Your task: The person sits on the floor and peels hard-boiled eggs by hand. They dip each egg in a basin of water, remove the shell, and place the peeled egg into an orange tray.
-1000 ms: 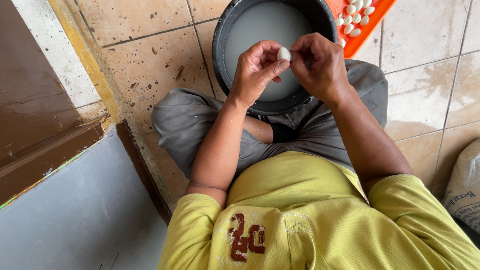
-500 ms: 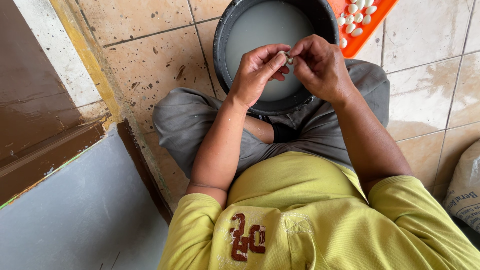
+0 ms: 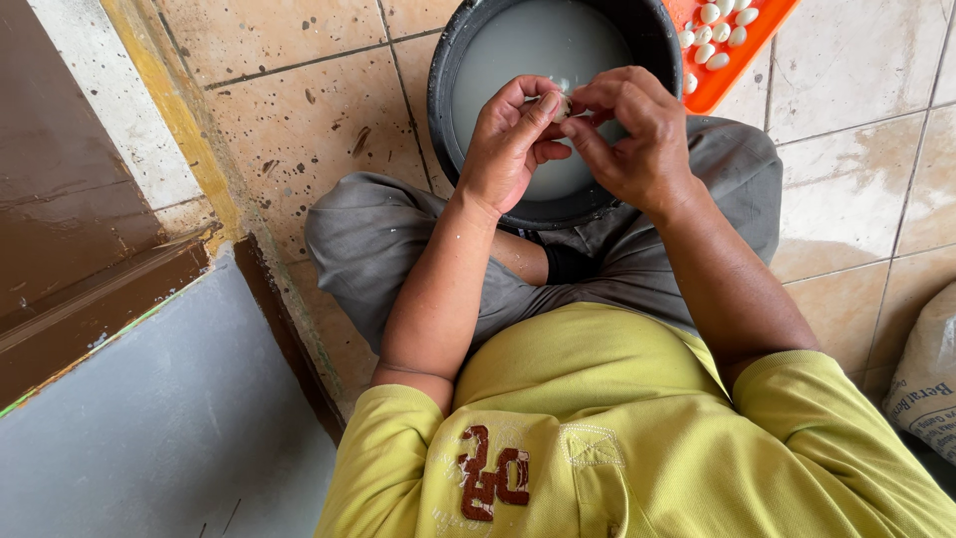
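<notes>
barely shifted since half a second ago: left hand [image 3: 510, 149] and right hand [image 3: 637, 134] pinched together on a small pale egg [image 3: 561, 105] over the black basin [image 3: 443, 120] of cloudy water. could slip from wet fingertips and drop in.

The bowl [image 3: 478, 60] sits on the floor [image 3: 299, 90] far of the person's crossed legs, the tray [image 3: 727, 80] of eggs [image 3: 719, 32] just right of it, a sack [image 3: 926, 384] at near right, and both hands over the bowl.
</notes>
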Motion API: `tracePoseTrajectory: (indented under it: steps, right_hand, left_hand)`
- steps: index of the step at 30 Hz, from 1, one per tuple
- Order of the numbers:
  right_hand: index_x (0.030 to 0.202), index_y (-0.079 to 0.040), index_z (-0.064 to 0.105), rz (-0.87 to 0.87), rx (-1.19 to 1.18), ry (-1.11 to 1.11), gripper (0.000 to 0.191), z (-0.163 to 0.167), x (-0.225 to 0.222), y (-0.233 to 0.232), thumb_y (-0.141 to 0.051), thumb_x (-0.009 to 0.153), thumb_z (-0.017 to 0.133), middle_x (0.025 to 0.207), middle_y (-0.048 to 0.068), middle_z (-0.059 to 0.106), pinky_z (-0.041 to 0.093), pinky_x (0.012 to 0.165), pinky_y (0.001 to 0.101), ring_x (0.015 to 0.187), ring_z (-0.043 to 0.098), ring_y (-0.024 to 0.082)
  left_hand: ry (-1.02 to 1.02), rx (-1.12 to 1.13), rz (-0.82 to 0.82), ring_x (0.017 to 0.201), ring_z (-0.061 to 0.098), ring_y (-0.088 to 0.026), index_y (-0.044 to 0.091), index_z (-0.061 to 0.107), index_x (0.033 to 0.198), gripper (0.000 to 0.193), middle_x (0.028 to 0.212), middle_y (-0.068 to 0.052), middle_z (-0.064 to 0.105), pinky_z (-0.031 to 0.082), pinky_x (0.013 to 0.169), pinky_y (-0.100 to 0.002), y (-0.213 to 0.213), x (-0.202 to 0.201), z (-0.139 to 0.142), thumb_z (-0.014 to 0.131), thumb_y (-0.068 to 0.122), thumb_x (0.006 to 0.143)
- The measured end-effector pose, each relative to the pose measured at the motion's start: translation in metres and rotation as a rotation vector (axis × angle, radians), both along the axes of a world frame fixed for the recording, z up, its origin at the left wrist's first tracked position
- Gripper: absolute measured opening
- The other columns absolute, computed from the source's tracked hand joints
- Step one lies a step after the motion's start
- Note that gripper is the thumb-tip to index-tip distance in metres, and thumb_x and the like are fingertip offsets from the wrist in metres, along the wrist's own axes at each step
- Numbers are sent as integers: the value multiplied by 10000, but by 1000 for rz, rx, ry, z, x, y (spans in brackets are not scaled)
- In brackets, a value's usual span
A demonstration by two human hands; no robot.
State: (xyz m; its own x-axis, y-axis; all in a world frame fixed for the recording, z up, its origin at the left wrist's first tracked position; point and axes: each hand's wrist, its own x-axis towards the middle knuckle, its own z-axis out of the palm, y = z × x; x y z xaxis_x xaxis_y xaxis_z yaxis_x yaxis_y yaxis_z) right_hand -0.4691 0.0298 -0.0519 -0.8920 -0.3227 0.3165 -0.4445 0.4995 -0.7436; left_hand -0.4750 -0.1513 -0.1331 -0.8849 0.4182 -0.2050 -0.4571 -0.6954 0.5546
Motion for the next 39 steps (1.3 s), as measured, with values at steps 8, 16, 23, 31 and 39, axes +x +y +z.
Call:
tracePoseTrajectory:
  steps: [8, 16, 23, 31, 39]
  right_hand:
    - [1108, -22, 665, 9, 131, 103, 205, -1, -4, -2, 94, 973, 767, 1059, 113, 693, 573, 789, 346, 920, 699, 278]
    - [1117, -9, 624, -44, 240, 186, 205, -10, -4, -6, 109, 970, 703, 1010, 129, 694, 544, 799, 392, 884, 680, 309]
    - [1201, -2, 598, -138, -186, -420, 52, -17, 2, 1, 10, 1151, 608, 1025, 41, 641, 515, 804, 235, 922, 616, 91]
    - [1215, -22, 577, -272, -327, -482, 89, -19, -15, 8, 13, 1163, 513, 1050, 26, 626, 564, 789, 225, 901, 606, 81]
    - [1120, 0, 639, -20, 42, -94, 159, 10, -4, 14, 80, 999, 704, 1133, 155, 673, 575, 816, 350, 993, 694, 269]
  left_hand:
    - [-17, -94, -46, 976, 755, -202, 75, 586, 1095, 220, 1010, -81, 720, 638, 705, -275, -2, -2, 13, 673, 262, 1018]
    - [-10, -68, -31, 1002, 755, -227, 69, 580, 1108, 222, 1016, -75, 683, 646, 726, -300, 0, 1, 7, 713, 234, 1041]
    - [8, -56, -36, 1034, 758, -239, 51, 657, 1178, 256, 1107, -93, 725, 635, 773, -277, 0, 0, -3, 650, 280, 1064]
    - [11, 60, -64, 1019, 694, -178, -11, 655, 1343, 298, 1196, -127, 707, 604, 957, -318, 0, 2, -7, 621, 166, 1105]
    - [324, -316, -36, 1048, 647, -119, -6, 633, 1424, 382, 1252, -81, 679, 582, 964, -277, 4, 1, 2, 688, -9, 1046]
